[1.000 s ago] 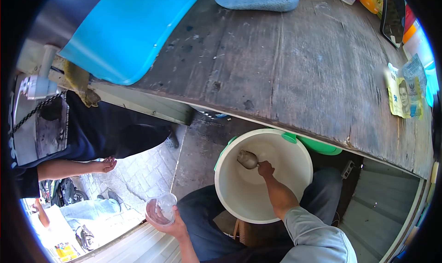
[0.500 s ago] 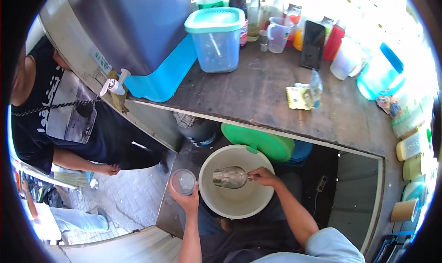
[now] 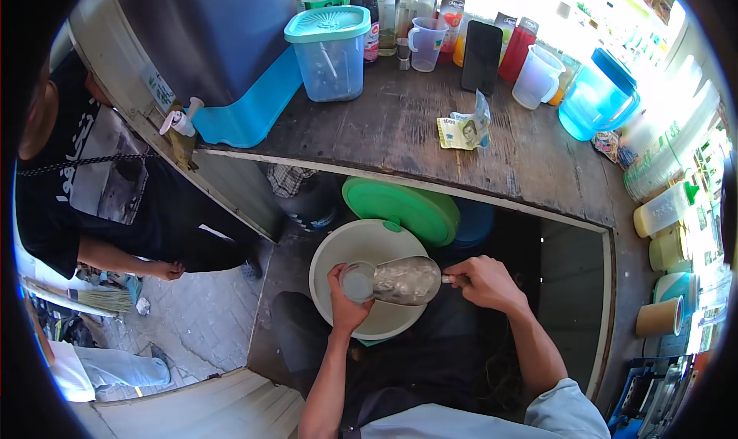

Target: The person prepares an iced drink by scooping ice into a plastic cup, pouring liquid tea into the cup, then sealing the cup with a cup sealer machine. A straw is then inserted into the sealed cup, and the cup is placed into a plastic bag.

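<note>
My left hand (image 3: 347,307) is wrapped round a clear plastic cup (image 3: 357,282) over the left part of a cream bucket (image 3: 326,252). In my right hand (image 3: 484,282) is the handle of a metal scoop (image 3: 407,280) loaded with what looks like ice. The scoop's front end is at the cup's rim, above the bucket. A green lid (image 3: 401,208) leans behind the bucket, under the counter.
On the wooden counter (image 3: 369,135) are banknotes (image 3: 463,130), a phone (image 3: 481,57), a lidded tub (image 3: 330,66), jugs and bottles. At the left stands a person in a black shirt (image 3: 65,201). A paper cup (image 3: 659,317) is at the right.
The cup in my left hand and the loaded scoop in my right hand have come together over the bucket. The camera view has shifted, so the counter and its items appear higher and further left.
</note>
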`<state>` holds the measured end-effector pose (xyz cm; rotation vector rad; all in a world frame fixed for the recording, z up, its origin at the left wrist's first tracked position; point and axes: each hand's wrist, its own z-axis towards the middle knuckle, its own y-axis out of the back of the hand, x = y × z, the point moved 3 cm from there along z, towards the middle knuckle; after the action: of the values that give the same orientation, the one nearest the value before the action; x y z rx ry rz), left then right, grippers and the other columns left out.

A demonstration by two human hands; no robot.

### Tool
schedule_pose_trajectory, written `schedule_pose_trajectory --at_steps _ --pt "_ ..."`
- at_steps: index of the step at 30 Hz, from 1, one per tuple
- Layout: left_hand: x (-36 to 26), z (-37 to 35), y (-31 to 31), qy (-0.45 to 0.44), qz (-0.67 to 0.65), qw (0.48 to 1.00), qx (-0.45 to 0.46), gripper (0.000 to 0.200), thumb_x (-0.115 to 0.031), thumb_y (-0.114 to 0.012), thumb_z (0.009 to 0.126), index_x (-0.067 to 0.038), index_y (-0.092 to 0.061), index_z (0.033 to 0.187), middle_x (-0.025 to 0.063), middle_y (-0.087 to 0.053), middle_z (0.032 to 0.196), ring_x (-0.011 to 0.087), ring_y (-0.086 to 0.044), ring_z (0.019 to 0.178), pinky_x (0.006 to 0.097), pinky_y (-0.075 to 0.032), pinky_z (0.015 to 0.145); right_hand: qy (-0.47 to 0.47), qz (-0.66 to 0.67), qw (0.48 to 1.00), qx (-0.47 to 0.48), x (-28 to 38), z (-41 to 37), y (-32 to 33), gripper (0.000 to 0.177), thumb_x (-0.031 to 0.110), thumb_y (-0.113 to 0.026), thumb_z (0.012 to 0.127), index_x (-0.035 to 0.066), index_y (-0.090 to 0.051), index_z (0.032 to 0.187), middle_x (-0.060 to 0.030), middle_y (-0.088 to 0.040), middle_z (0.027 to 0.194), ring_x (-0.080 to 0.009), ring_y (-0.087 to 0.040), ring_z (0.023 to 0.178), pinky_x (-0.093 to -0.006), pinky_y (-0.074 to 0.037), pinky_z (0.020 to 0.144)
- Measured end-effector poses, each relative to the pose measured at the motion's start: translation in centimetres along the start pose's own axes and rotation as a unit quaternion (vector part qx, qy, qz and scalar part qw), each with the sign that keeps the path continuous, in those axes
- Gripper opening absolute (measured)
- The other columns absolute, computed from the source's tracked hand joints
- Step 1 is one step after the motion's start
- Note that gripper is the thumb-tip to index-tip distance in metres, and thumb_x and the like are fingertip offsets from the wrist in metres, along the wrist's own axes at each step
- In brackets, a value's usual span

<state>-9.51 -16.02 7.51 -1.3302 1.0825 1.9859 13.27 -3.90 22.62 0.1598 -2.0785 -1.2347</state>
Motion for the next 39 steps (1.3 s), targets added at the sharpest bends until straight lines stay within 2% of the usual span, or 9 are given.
schedule_pose_trajectory --at_steps 4,14,17,19,25,30,35,37,39 --pt "0.2 -0.2 -0.3 -0.008 -0.011 1.000 0.022 0.078 0.001 -0.073 0.058 -0.003 -0.031 0.123 0.0160 -0.051 0.113 0.0294 -0.053 0.108 0.0359 -0.040 0.094 0.017 -0.010 0.999 -0.031 0.0 -0.2 -1.0 0.024 0.004 -0.057 0.068 0.009 -0.070 0.087 -0.0120 -0.062 0.066 -0.0330 -0.061 0.066 -0.0404 -0.045 0.057" --pt "1.9 0.8 4.6 -0.022 -0.038 0.995 -0.086 0.076 0.000 -0.078 0.061 -0.002 -0.037 0.125 0.0146 -0.052 0.117 0.0257 -0.051 0.112 0.0360 -0.037 0.099 -0.031 0.021 0.997 -0.074 0.6 1.5 -1.1 0.017 0.010 -0.058 0.077 0.010 -0.070 0.089 -0.0145 -0.065 0.076 -0.0349 -0.063 0.074 -0.0431 -0.049 0.065" --pt "2.9 1.3 8.3 -0.016 -0.001 0.987 -0.158 0.076 -0.003 -0.079 0.062 0.000 -0.039 0.127 0.0158 -0.051 0.121 0.0270 -0.050 0.115 0.0376 -0.037 0.100 0.001 -0.055 0.998 -0.020 -3.0 6.5 -7.7 0.019 0.016 -0.059 0.078 0.005 -0.068 0.091 -0.0168 -0.067 0.086 -0.0355 -0.064 0.079 -0.0427 -0.051 0.069" --pt "4.3 1.4 11.0 -0.031 0.062 0.979 -0.193 0.075 -0.004 -0.079 0.064 0.001 -0.039 0.127 0.0165 -0.051 0.121 0.0278 -0.050 0.115 0.0386 -0.036 0.101 -0.054 -0.083 0.992 0.081 -5.2 10.8 -15.4 0.021 0.021 -0.058 0.080 0.004 -0.067 0.089 -0.0179 -0.067 0.090 -0.0370 -0.064 0.084 -0.0442 -0.051 0.072" --pt "7.6 -0.6 15.3 -0.026 0.214 0.917 -0.335 0.070 -0.005 -0.078 0.070 0.003 -0.038 0.127 0.0198 -0.051 0.122 0.0303 -0.049 0.117 0.0414 -0.035 0.102 -0.133 -0.044 0.974 0.180 -6.8 16.7 -35.1 0.021 0.014 -0.056 0.079 0.004 -0.066 0.094 -0.0169 -0.067 0.094 -0.0307 -0.066 0.090 -0.0439 -0.053 0.074" --pt "8.5 -1.2 16.7 0.050 0.215 0.889 -0.401 0.071 -0.003 -0.076 0.071 0.003 -0.036 0.129 0.0214 -0.052 0.123 0.0302 -0.049 0.117 0.0410 -0.033 0.103 -0.122 -0.060 0.957 0.256 -5.7 18.9 -40.4 0.021 0.011 -0.056 0.082 0.005 -0.066 0.099 -0.0154 -0.065 0.101 -0.0303 -0.064 0.096 -0.0420 -0.053 0.078" --pt "8.8 -1.3 16.9 0.060 0.243 0.898 -0.363 0.071 -0.007 -0.077 0.072 0.003 -0.035 0.129 0.0206 -0.051 0.124 0.0297 -0.048 0.118 0.0408 -0.033 0.103 -0.133 -0.203 0.957 0.159 -9.6 20.4 -43.3 0.016 0.011 -0.060 0.081 0.006 -0.067 0.096 -0.0107 -0.060 0.104 -0.0282 -0.061 0.095 -0.0400 -0.052 0.075" --pt "8.7 -1.2 16.9 0.061 0.231 0.903 -0.358 0.072 -0.009 -0.077 0.072 0.003 -0.035 0.128 0.0201 -0.050 0.125 0.0294 -0.048 0.118 0.0406 -0.033 0.103 -0.124 -0.243 0.959 0.079 -11.0 21.2 -41.2 0.010 0.014 -0.061 0.082 0.013 -0.069 0.089 -0.0073 -0.063 0.092 -0.0234 -0.063 0.089 -0.0381 -0.049 0.066" --pt "8.7 -1.2 16.9 0.040 0.229 0.912 -0.338 0.073 -0.011 -0.078 0.071 0.004 -0.035 0.128 0.0196 -0.050 0.125 0.0297 -0.048 0.118 0.0402 -0.033 0.103 -0.137 -0.255 0.950 0.114 -11.7 22.8 -38.1 0.013 0.013 -0.061 0.081 0.012 -0.068 0.092 -0.0081 -0.064 0.094 -0.0239 -0.063 0.089 -0.0370 -0.049 0.068"
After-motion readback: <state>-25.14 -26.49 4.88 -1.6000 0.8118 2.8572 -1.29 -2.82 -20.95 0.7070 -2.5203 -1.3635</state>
